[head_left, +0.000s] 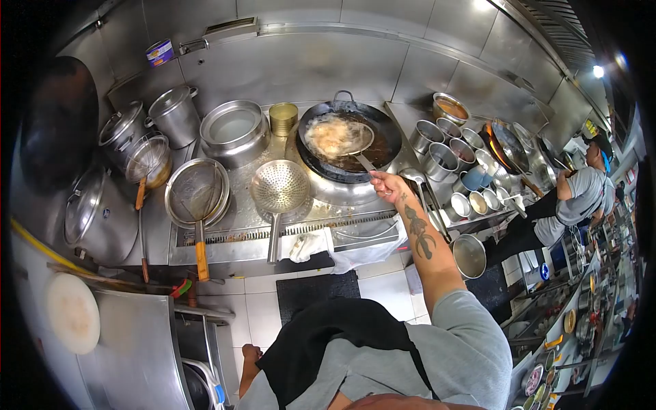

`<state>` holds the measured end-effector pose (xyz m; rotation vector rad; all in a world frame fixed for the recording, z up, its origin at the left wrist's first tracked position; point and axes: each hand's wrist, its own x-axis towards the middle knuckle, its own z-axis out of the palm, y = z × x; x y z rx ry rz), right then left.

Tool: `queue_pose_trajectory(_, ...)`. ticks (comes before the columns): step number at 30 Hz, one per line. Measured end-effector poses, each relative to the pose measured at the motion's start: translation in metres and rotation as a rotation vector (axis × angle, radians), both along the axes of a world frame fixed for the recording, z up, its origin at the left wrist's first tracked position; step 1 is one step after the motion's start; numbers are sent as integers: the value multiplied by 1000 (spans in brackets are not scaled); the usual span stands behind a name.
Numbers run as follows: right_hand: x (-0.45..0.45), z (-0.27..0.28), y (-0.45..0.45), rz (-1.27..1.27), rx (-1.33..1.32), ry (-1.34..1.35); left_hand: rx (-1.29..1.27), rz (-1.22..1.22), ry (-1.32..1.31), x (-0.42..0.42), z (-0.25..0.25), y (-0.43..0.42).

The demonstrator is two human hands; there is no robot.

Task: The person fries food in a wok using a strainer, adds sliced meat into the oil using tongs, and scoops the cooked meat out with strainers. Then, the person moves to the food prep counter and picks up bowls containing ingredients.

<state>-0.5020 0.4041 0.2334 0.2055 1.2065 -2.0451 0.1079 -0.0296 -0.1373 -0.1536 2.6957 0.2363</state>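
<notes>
My right hand (387,186) is closed around the handle of a skimmer (367,162), whose round head dips into a black wok (391,130) on the stove. Pale, frothing food (331,137) bubbles in dark oil inside the wok, partly over the skimmer's head. Down beside my body hangs my left hand (251,354), its fingers curled and nothing seen in them. A perforated metal strainer (280,186) rests on the stovetop to the left of the wok, its handle over the front edge.
Left of the wok stand a large pot (232,130), a gold tin (283,119) and a wood-handled sieve (198,195) on a bowl. Several metal containers (441,160) crowd the right side. A white cloth (311,246) lies at the front edge. Another person (574,198) works at the right.
</notes>
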Motion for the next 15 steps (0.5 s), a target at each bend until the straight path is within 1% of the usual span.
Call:
queue_pose_trajectory(4,19,15,14,4,10,22,26,-14,11,-4,-2,-3)
queue_pose_trajectory(8,20,21,47,82,13,52,-26,-118,67,-17,22,1)
queue_pose_trajectory(10,27,28,49,43,60,80,-61,-164,98,-24,31,2)
queue_pose_trajectory(12,36,37,44,-27,149,125,-25,-122,48,-31,30,1)
queue_pose_trajectory(15,40,40,42,-54,291,202,25,-52,5,-35,21,-3)
